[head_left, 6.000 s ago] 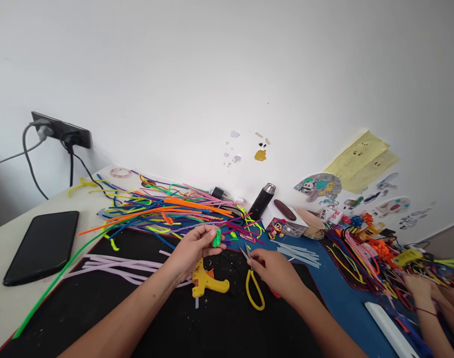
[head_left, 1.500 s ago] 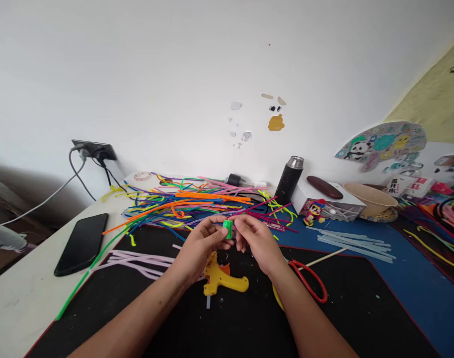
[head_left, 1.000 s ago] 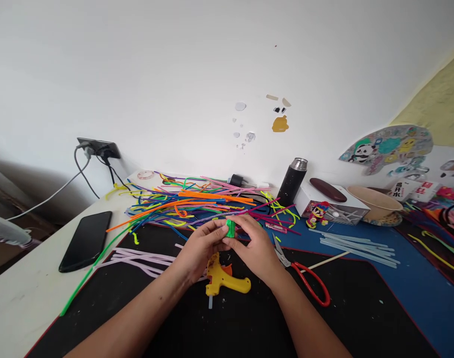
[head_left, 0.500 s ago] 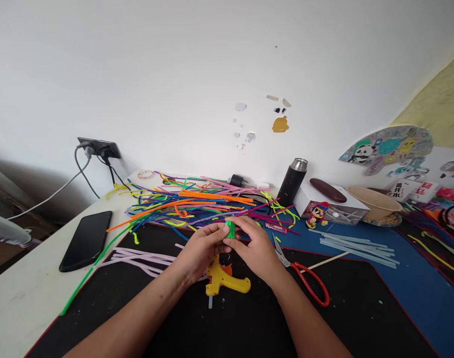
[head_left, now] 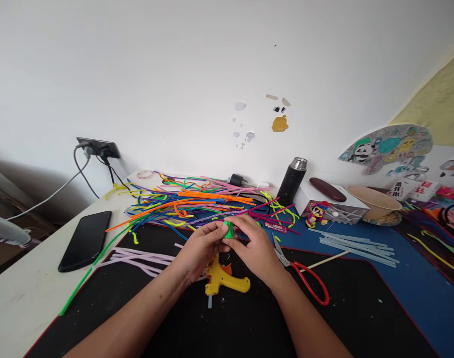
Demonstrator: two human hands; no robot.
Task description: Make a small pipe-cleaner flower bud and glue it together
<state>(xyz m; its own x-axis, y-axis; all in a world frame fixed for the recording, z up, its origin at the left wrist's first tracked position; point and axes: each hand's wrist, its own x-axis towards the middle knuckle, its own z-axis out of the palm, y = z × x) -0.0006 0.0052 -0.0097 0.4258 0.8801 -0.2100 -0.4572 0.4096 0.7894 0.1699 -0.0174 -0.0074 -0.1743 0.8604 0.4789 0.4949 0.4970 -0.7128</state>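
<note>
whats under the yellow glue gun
The yellow glue gun lies on the black mat, which shows around it; anything directly beneath its body is covered.

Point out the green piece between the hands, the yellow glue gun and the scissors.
Green piece (head_left: 228,230): head view, middle of its exposed face.
Yellow glue gun (head_left: 230,282): head view, on its handle.
Scissors (head_left: 295,267): head view, the red handle near the blades.
</note>
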